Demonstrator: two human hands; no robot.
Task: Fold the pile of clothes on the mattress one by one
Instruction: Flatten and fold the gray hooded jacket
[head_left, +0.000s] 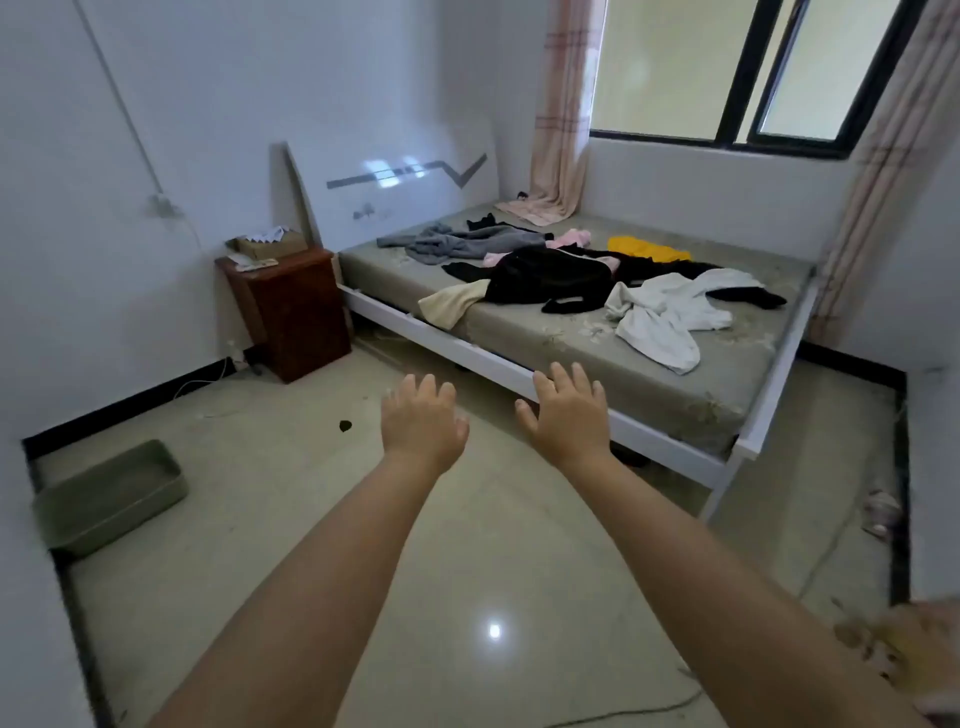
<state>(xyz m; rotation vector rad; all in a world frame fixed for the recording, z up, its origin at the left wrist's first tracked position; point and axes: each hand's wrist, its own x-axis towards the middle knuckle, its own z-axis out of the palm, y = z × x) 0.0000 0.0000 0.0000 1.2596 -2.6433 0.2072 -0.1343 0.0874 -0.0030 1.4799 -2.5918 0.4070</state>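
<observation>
Tray (111, 496), grey-green and shallow, lies on the floor (467, 545) at far left against the wall. Nightstand (288, 312), dark red-brown wood, stands beside the head of the bed, with a cardboard box (265, 243) and some papers on top. White headboard panel (395, 182) leans against the wall behind it.

Left hand (422, 423): held out over the floor, palm down, fingers straight and slightly spread, holding nothing. Right hand (566, 415): same pose, fingers spread and empty, reaching toward the near rail of the white bed frame (467, 353); contact with the rail cannot be judged. Both hands are well apart from the clothes.

Mattress (597, 358), grey-green with a faint floral print, carries the unfolded clothes scattered across its middle and far side. Left to right: grey garment (457, 241) near the headboard; cream piece (449, 306) hanging over the near edge; large black garment (550, 278) in the centre, touching the cream piece; pink item (571, 238) just behind the black one; yellow item (644, 248) farther right; crumpled white garment (670, 312) toward the foot, partly overlapping a black piece (748, 296). A small black item (483, 223) lies near the far edge.

Peach plaid curtain (561, 130) hangs at the window (727, 67), its hem pooled on the far corner of the mattress. A second curtain (883, 171) hangs at right.
</observation>
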